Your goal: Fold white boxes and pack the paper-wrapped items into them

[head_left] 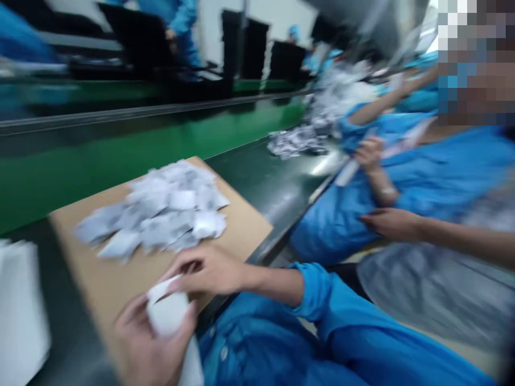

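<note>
My left hand (147, 343) is wrapped round a white packet (169, 315), thumb on one side and fingers on the other. A long white part of it runs down below the hand. Over its top edge is my right hand (217, 271), thumb and fingers closed at a dark gap there; whether they grip the edge or something small cannot be made out. Beyond both hands, small whitish packets (169, 206) lie heaped on a tan cardboard sheet (241, 236). Motion blurs the view.
A white stack (20, 311) stands at the left on the dark green table (253, 171). Further along is another heap of silvery-white packets (298, 142). Co-workers in blue sit close on my right, one arm (402, 225) reaching in. A green conveyor (120, 155) runs behind.
</note>
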`<move>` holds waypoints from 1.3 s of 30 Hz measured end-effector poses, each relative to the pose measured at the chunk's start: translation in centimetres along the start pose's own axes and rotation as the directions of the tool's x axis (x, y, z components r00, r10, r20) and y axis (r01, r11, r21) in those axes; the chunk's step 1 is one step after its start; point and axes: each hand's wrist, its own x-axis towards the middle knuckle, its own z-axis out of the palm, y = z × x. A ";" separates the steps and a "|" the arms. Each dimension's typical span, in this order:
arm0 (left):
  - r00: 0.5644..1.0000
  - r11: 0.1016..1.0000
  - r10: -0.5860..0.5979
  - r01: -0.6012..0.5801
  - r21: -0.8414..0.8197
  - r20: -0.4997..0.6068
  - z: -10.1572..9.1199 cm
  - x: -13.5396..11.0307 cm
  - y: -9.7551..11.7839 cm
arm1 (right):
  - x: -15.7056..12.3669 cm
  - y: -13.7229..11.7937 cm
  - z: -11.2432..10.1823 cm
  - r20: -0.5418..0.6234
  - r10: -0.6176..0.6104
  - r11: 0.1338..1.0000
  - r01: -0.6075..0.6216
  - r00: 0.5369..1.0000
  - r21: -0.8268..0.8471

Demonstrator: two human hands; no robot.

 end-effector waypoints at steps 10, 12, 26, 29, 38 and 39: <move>0.990 0.947 0.100 -0.124 0.297 0.096 -0.4 -1.0 1.1 | -1.9 -0.2 0.1 0.020 -0.228 0.925 0.223 0.974 -0.308; 0.988 0.953 0.083 -0.117 0.279 0.130 -0.5 -1.1 1.4 | -2.1 -0.2 0.1 -0.016 -0.169 0.947 0.158 0.985 -0.280; 0.986 0.796 0.110 -0.164 0.583 0.126 -0.2 -1.2 1.7 | -2.0 0.6 0.8 -0.087 -0.332 0.830 0.247 0.939 -0.499; 0.989 0.766 0.104 -0.148 0.626 0.107 -0.2 -1.4 1.7 | -2.2 1.0 0.9 -0.023 -0.431 0.745 0.341 0.902 -0.574; 0.997 0.932 0.057 -0.069 0.356 0.044 -0.3 -2.2 0.3 | -3.3 4.1 1.7 0.164 -0.610 0.485 0.529 0.775 -0.696; 0.998 0.955 0.049 -0.037 0.294 -0.032 -0.3 -2.1 0.1 | -3.2 3.8 1.7 0.206 -0.581 0.490 0.540 0.788 -0.684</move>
